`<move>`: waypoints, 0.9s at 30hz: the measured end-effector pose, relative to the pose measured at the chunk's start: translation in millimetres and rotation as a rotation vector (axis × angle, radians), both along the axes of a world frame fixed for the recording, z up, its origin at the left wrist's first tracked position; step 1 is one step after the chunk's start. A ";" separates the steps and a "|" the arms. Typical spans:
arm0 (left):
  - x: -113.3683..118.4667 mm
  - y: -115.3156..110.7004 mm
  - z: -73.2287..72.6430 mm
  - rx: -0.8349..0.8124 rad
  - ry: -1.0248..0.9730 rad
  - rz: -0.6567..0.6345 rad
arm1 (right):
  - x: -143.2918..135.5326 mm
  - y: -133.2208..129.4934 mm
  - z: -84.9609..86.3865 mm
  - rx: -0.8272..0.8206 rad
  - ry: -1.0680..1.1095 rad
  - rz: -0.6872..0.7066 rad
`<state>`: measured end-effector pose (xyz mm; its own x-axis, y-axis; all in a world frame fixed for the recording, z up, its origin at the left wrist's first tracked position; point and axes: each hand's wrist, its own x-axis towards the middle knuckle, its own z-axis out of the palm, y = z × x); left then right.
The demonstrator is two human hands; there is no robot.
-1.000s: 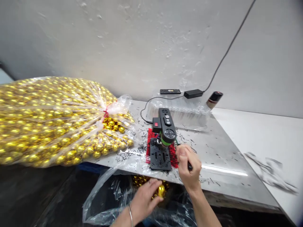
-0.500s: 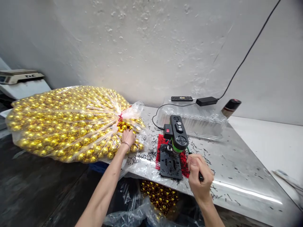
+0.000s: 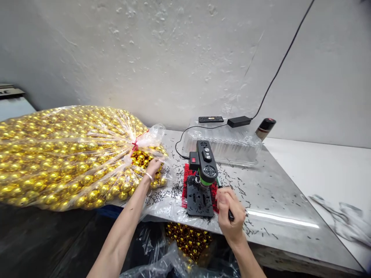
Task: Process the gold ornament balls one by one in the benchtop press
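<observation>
A large clear bag of gold balls lies on the left, tied with a red string and torn near the knot. My left hand is at that opening, its fingers curled together; what they hold, if anything, is hidden. My right hand is wrapped round a black-handled tool beside the black machine. The machine stands on a red mat, its dark base plate strewn with small black bits.
Behind the machine is a clear plastic tray, with a black adapter and a dark flat device on top. A spray can leans at the right. More gold balls sit below the metal table's edge.
The view has shifted right. My left hand has drawn up slightly from the balls, its fingers now closed together. My right hand keeps its grip on the handle.
</observation>
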<state>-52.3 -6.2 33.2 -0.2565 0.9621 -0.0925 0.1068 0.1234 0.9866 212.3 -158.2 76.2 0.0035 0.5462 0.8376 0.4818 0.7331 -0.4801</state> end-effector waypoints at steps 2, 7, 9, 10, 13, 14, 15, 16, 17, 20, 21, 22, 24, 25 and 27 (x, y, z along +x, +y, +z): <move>-4.3 -22.1 3.9 -0.007 -0.069 0.005 | -0.2 -0.4 -0.1 -0.002 -0.002 -0.004; 12.1 -81.2 1.7 -0.120 -0.513 -0.018 | -1.0 -0.3 3.0 -0.016 0.011 -0.005; 30.4 -95.9 -3.0 -0.191 -0.673 -0.044 | -0.7 0.6 7.3 -0.018 0.020 -0.005; 40.9 -100.7 -5.5 -0.215 -0.687 -0.063 | -0.5 1.3 10.1 -0.019 0.024 -0.004; 72.4 -106.7 -13.2 -0.251 -0.634 -0.125 | 0.0 4.7 20.2 -0.023 0.030 0.001; 81.7 -106.9 -15.9 -0.261 -0.593 -0.147 | 0.2 5.9 23.3 -0.026 0.029 0.002; 90.0 -106.5 -18.7 -0.267 -0.544 -0.170 | 0.2 7.1 26.0 -0.029 0.025 0.001; 97.2 -105.8 -21.7 -0.261 -0.484 -0.194 | 0.3 8.0 28.1 -0.029 0.021 -0.002; 103.2 -104.8 -25.1 -0.239 -0.416 -0.218 | 0.3 8.6 29.5 -0.027 0.017 -0.008; 114.0 -101.4 -37.4 -0.111 -0.241 -0.272 | 0.3 8.7 29.6 -0.020 0.005 -0.022; 115.5 -100.4 -41.7 -0.068 -0.192 -0.286 | 0.3 8.2 28.5 -0.019 0.001 -0.024; 116.2 -99.7 -45.6 -0.035 -0.141 -0.299 | 0.3 7.8 27.2 -0.018 -0.002 -0.025; 116.2 -99.0 -51.3 0.016 -0.031 -0.327 | 0.5 6.9 24.4 -0.017 -0.009 -0.028; 115.9 -99.0 -52.5 0.035 0.030 -0.342 | 0.7 6.7 23.2 -0.015 -0.011 -0.030; 115.6 -99.7 -51.2 0.066 0.156 -0.373 | 0.9 6.5 21.6 -0.012 -0.016 -0.036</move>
<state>63.3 -105.9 -18.0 0.1050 0.9944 -0.0151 0.2815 -0.0151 0.9594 213.2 -151.7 97.8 0.0099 0.5560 0.8311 0.5152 0.7095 -0.4808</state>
